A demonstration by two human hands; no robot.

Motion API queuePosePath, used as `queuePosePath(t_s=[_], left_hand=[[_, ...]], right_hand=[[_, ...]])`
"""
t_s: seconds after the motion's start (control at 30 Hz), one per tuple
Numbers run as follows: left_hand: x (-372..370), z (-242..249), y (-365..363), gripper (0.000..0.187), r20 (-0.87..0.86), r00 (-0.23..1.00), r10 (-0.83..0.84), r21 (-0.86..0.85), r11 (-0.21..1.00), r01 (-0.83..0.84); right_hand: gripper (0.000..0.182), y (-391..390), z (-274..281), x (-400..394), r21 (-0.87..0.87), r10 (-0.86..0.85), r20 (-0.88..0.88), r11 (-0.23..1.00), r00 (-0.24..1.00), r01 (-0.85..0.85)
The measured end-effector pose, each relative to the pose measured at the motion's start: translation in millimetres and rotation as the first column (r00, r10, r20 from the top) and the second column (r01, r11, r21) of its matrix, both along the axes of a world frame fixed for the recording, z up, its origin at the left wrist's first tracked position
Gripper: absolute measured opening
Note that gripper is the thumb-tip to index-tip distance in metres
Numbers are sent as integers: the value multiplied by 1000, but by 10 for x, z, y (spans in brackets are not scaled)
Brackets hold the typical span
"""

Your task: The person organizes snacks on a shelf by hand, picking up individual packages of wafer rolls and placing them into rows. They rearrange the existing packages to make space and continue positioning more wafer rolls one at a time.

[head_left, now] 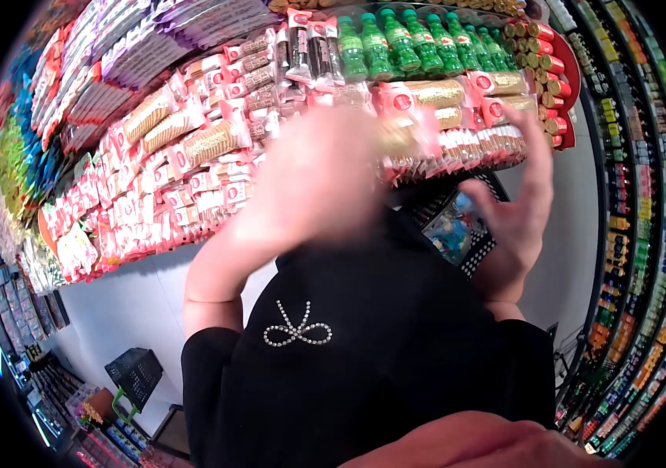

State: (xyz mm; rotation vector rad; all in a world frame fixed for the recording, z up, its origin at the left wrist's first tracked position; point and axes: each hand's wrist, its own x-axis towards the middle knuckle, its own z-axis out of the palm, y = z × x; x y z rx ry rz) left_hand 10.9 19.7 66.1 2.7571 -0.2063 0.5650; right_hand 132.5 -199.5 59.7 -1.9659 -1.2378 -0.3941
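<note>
One black basket [135,377] sits near left, three long tan packs [212,146] farther. The left hand [313,171] blurs — its grip I cannot tell — beside one blurred golden pack [403,139]. At least six green bottles [400,45] stand far; a second basket [480,253] is partly hidden by the right hand [520,210], fingers spread, seemingly holding nothing.

Pink-ended gold packet [400,139], blurred, roughly horizontal

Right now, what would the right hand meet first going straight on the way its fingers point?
Likely the gold-and-pink packets just ahead of the right hand, though depth is unclear.
</note>
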Motion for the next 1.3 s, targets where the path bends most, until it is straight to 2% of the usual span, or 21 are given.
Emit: queuePosePath(t_s=[0.03,0.07,0.13,0.17,0.2,0.23,0.3,0.37,0.4,0.63,0.73,0.87,0.93,1.07,1.13,1.3], left_hand=[[50,-9,-148,40,-96,993,-70,-27,997,68],[106,-121,-233,35,-62,990,-125,2,992,125],[222,-354,-387,31,-26,984,-179,32,983,179],[285,-423,-469,22,103,982,-156,26,988,154],[330,-460,-514,14,231,964,-130,15,991,130],[360,-470,-528,14,234,964,-129,14,992,129],[401,-493,-550,22,68,993,-98,-75,992,103],[469,-599,-571,23,69,996,-65,-58,996,69],[499,-649,-574,24,72,997,-33,-40,999,36],[547,-803,-518,32,169,985,30,47,998,-38],[562,-857,-527,33,124,991,40,115,992,-54],[599,-925,-542,33,151,987,54,143,987,-76],[640,-933,-532,18,212,976,54,195,976,-96],[687,-874,-544,14,180,979,100,188,973,-134],[726,-861,-541,11,253,959,128,240,952,-190],[766,-852,-528,10,258,955,149,231,950,-211]], right_hand=[[81,51,66,-65,-118,65,6,991,998,-64],[83,88,123,-160,-328,23,-15,944,1000,-27],[80,152,98,-210,-415,12,-26,909,1000,-22],[79,155,58,-214,-444,-7,-35,896,999,-9],[79,141,15,-198,-445,-7,-32,896,999,-8],[73,120,-37,-166,-454,6,-29,891,1000,-18],[67,67,-185,-80,-464,21,-28,885,999,-31],[60,41,-332,45,-412,37,99,911,994,7],[53,66,-338,87,-415,14,37,910,999,3],[49,68,-625,465,-446,-18,156,891,988,86],[48,103,-645,494,-403,-52,129,910,990,100],[46,154,-698,521,-366,-74,146,922,986,124],[44,199,-711,537,-311,-93,183,939,979,148],[44,251,-737,587,-333,-73,152,935,986,121],[45,285,-786,612,-283,-79,149,952,986,119],[48,284,-794,611,-273,-77,116,956,990,106]])
